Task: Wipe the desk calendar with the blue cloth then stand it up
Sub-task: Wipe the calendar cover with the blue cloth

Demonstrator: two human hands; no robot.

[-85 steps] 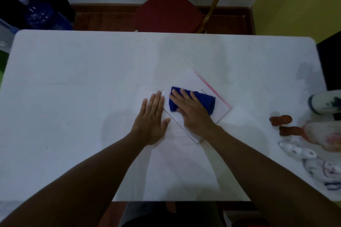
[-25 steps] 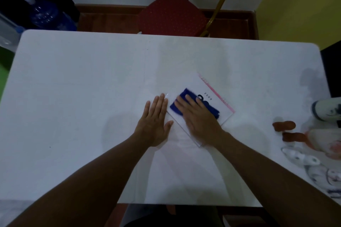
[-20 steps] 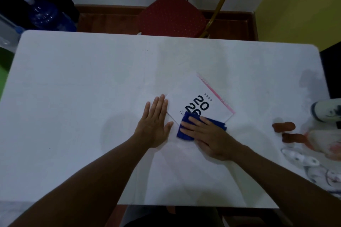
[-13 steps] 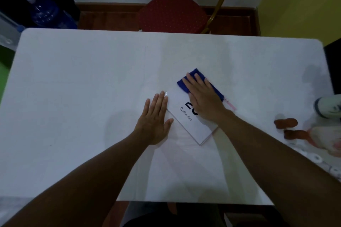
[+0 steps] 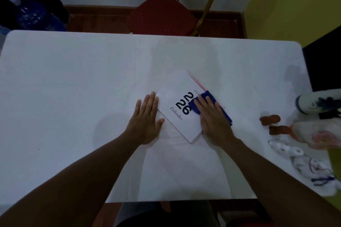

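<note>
A white desk calendar (image 5: 177, 94) with a pink spiral edge lies flat and turned diagonally in the middle of the white table (image 5: 73, 79). Its cover shows dark numerals and the word "Calendar". My right hand (image 5: 214, 120) presses the folded blue cloth (image 5: 208, 97) flat onto the calendar's right side, near the pink edge. My left hand (image 5: 145, 120) rests flat on the table, fingers apart, touching the calendar's left corner.
At the table's right edge sit two brown lumps (image 5: 271, 120), a white and blue ceramic piece (image 5: 313, 104), a plastic bag (image 5: 317, 132) and patterned dishes (image 5: 299, 156). A red chair (image 5: 162, 16) stands beyond the far edge. A blue water bottle (image 5: 29, 14) is at far left.
My right hand has slid the cloth back and forth across the calendar, from its far corner half a second ago down to its right side now. My left hand has stayed put.
</note>
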